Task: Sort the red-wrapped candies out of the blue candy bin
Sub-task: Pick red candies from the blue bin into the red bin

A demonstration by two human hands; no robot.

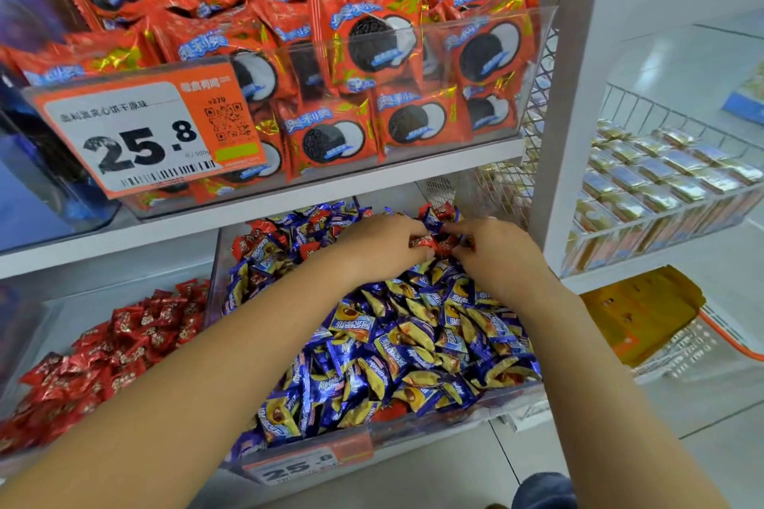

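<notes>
Red-wrapped candies (430,242) are seen bunched at the far end of the blue candy bin (413,432), just right of the frame's centre, where both hands meet. The left hand (380,248) is reached in from the lower left, palm down, its fingers curled around red wrappers. The right hand (496,256) is extended from the lower right, its fingertips pinching candy at the same spot, though which wrapper is pinched cannot be told. Both forearms are stretched over the heap of blue and gold candies (413,343). More red wrappers (252,242) are scattered along the bin's far left corner. A separate bin of red candies (107,351) is set at lower left. Red cookie packets (372,45) and a price tag (144,132) marked 25.8 are shown on the shelf above.
</notes>
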